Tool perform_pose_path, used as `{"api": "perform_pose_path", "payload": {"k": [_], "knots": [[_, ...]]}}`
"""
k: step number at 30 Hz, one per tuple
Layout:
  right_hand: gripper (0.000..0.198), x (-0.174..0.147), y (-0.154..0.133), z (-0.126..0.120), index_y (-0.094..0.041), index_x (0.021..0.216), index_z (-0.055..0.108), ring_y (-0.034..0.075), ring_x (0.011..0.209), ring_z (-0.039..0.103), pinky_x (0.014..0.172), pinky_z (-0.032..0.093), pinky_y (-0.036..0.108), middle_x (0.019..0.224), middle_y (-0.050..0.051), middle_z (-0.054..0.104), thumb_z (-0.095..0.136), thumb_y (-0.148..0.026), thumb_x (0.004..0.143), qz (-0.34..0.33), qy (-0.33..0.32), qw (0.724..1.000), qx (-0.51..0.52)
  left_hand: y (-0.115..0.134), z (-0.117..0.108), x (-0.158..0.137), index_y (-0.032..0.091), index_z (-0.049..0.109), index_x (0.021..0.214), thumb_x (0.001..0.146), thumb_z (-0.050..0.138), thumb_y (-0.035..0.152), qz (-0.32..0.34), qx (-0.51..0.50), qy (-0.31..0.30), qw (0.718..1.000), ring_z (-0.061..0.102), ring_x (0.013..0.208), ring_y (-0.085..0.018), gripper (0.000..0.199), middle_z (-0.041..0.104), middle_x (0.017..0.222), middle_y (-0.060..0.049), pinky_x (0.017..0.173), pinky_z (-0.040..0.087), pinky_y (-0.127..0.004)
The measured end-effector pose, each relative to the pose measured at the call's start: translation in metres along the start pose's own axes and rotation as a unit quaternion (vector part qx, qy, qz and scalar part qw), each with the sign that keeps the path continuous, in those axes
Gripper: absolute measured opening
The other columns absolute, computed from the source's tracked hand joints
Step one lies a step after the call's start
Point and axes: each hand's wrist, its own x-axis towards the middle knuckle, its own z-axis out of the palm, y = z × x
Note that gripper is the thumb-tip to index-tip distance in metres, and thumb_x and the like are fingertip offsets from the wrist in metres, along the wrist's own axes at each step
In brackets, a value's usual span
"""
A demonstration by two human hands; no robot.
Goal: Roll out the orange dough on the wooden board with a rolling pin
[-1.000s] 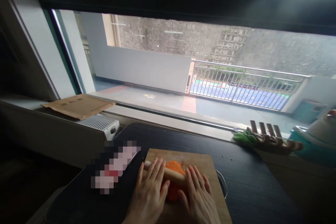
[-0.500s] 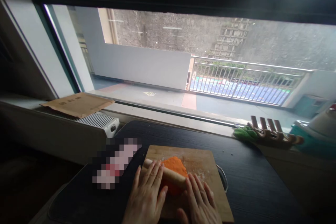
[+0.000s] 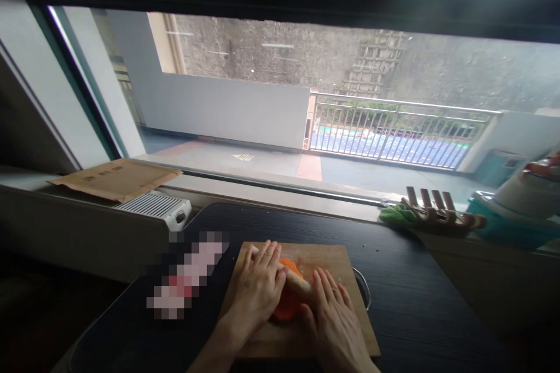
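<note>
A pale wooden rolling pin point(image 3: 299, 285) lies slantwise across a flattened sheet of orange dough point(image 3: 289, 307). The dough shows on both sides of the pin. My left hand point(image 3: 261, 282) rests flat over the pin's left end, fingers stretched forward and thumb toward the middle. Over its right end lies my right hand point(image 3: 335, 309), also flat with fingers extended. Neither hand wraps round the pin. Beneath it all is a wooden cutting board point(image 3: 336, 255), dusted with white powder near the dough.
The board lies on a dark table point(image 3: 406, 297), its metal handle point(image 3: 366, 289) at the right. A blurred-out pinkish item point(image 3: 190, 280) lies to the left. Beyond are a brown envelope point(image 3: 118, 179) on a radiator, a green cloth point(image 3: 398, 215), clips point(image 3: 431, 207) and a teal container point(image 3: 499, 224).
Both hands have pushed the rolling pin forward over the dough, away from me. More dough shows on the near side and less on the far side. The view has shifted slightly.
</note>
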Motion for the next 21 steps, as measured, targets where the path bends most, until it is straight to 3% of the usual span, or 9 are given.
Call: {"api": "perform_pose_path", "payload": {"k": [4,9,11,15,16,21], "knots": [[0.074,-0.015,-0.003,0.005,-0.021,0.154,0.016,0.023,0.121,0.056,0.090,0.049,0.033,0.138,0.007,0.054,0.046,-0.048,0.092,-0.069,0.020,0.997,0.022,-0.003,0.005,0.003,0.017,0.042,0.143,0.096,0.035,0.038,0.011,-0.013,0.000,1.000,0.040,0.137,-0.026,0.052,0.045,0.147,-0.007,0.115,0.028,-0.052],[0.062,-0.007,-0.015,-0.006,-0.022,0.148,0.033,0.025,0.127,0.050,0.102,0.042,0.039,0.138,0.007,0.055,0.046,-0.046,0.093,0.057,-0.010,0.998,0.031,0.007,-0.002,0.022,0.016,0.046,0.140,0.097,0.031,0.034,0.002,-0.041,-0.071,0.997,0.036,0.139,-0.026,0.049,0.045,0.147,-0.009,0.116,0.024,-0.055],[0.061,-0.002,-0.014,-0.009,-0.021,0.148,0.033,0.026,0.126,0.052,0.102,0.042,0.040,0.136,0.009,0.057,0.046,-0.044,0.093,0.077,-0.010,0.997,0.022,0.012,-0.006,0.028,0.015,0.049,0.138,0.097,0.030,0.033,-0.013,-0.046,-0.085,0.995,0.035,0.140,-0.027,0.048,0.047,0.146,-0.009,0.116,0.023,-0.056],[0.078,-0.006,-0.011,-0.007,-0.019,0.154,0.014,0.024,0.123,0.054,0.095,0.047,0.036,0.139,0.009,0.053,0.048,-0.051,0.091,-0.059,0.023,0.997,0.037,0.008,-0.010,0.022,0.018,0.047,0.140,0.097,0.029,0.034,-0.030,-0.052,-0.090,0.994,0.035,0.140,-0.027,0.049,0.045,0.147,-0.007,0.115,0.023,-0.059],[0.078,-0.007,-0.010,-0.008,-0.020,0.154,0.014,0.024,0.124,0.054,0.096,0.046,0.036,0.140,0.009,0.052,0.048,-0.050,0.091,-0.063,0.018,0.997,0.041,0.008,-0.010,0.022,0.018,0.046,0.140,0.098,0.028,0.034,-0.027,-0.052,-0.091,0.994,0.035,0.140,-0.026,0.049,0.045,0.147,-0.006,0.115,0.022,-0.060],[0.057,-0.004,-0.009,-0.007,-0.021,0.145,0.038,0.028,0.129,0.049,0.103,0.040,0.045,0.137,0.010,0.055,0.046,-0.040,0.093,0.080,-0.025,0.996,0.019,0.020,-0.008,0.042,0.015,0.055,0.132,0.098,0.027,0.032,-0.010,-0.051,-0.095,0.994,0.035,0.140,-0.026,0.047,0.053,0.141,-0.009,0.117,0.017,-0.056]]}}
